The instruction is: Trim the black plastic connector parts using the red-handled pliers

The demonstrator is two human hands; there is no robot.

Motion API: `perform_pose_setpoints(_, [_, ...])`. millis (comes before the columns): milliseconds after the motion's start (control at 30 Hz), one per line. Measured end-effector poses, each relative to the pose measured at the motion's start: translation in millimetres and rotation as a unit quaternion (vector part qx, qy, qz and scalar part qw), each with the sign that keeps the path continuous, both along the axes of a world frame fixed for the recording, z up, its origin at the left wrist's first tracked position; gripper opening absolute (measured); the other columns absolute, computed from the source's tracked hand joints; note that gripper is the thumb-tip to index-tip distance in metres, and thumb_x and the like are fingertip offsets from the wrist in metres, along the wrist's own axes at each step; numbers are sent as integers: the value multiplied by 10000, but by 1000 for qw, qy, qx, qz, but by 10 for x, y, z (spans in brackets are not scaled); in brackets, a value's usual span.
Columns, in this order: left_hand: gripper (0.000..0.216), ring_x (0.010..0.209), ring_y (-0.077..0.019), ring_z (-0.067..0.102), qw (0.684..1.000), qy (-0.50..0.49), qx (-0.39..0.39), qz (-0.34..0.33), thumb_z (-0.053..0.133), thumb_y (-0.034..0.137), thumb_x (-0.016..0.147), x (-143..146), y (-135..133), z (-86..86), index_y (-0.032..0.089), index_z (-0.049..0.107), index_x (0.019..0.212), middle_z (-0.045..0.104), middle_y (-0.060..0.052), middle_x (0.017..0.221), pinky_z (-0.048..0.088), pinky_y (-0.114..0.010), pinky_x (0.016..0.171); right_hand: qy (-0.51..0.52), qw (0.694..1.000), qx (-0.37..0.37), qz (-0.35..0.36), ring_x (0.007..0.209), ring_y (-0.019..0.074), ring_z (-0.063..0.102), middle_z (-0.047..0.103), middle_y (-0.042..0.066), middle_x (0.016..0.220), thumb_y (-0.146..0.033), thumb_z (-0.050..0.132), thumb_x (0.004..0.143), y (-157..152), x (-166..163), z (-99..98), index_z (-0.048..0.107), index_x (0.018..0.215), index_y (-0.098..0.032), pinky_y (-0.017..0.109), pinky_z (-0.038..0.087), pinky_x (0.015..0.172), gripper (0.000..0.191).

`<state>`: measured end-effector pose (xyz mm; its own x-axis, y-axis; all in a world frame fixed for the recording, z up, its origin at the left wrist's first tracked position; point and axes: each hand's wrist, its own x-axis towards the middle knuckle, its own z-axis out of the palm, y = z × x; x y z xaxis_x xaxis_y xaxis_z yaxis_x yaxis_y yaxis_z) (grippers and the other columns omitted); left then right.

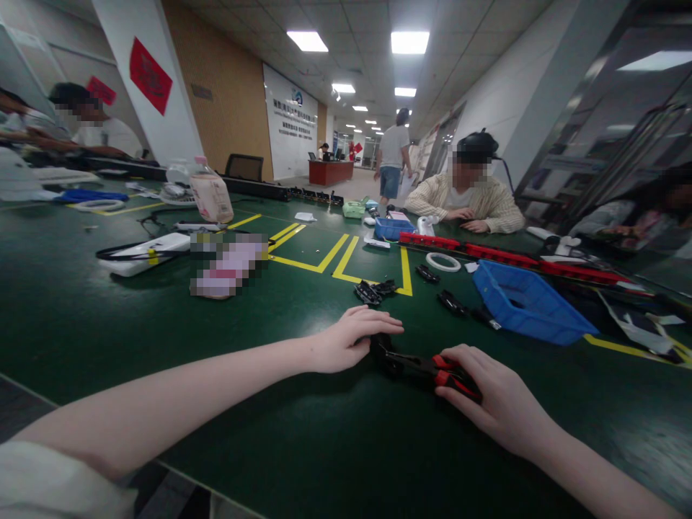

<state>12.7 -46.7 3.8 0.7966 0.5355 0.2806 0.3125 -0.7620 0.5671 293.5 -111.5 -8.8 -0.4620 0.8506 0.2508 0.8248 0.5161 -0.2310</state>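
Observation:
My right hand (486,396) is closed around the red-and-black handles of a pair of pliers (440,371). The jaws point left and meet a small black part (385,353) on the green table. My left hand (354,335) grips that black part from the left, with its thumb below and fingers above; the fingers partly hide it. Just beyond my left hand lie several similar black parts (373,290). Another black piece (453,303) rests farther right, near a blue tray.
The blue tray (540,317) stands at right, with long red strips (497,254) behind it. A roll of white tape (443,262) lies near them. At left are a phone (230,270), a white device (148,254) and a bottle (210,193). A person (470,187) sits across the table.

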Motion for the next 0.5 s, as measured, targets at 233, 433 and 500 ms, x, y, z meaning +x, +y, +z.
perform_pose_setpoints(233, [507,1100,-221,549,1000,-2,15,24,573,284,853,40,-96,-2,153,453,1328,515,-121,1260,467,-361,954,10,1000,2,1,887,224,619,634,83,1027,-447,526,875,-6,-6,8,553,1099,-226,371,534,739,315])
perform_pose_setpoints(433, [565,1347,-259,369,999,33,15,-40,657,344,836,58,-92,1,173,457,1336,492,-114,1381,257,-440,1137,-5,1000,1,7,885,224,610,627,87,1020,-439,524,877,-2,-19,18,546,1096,-218,370,526,746,311])
perform_pose_setpoints(500, [492,1367,-243,342,998,31,16,-47,651,296,845,56,-78,1,186,499,1300,534,-80,1353,174,-454,1165,-9,1000,0,11,890,223,607,624,88,1023,-437,522,880,-2,-21,22,541,1098,-220,371,524,749,308])
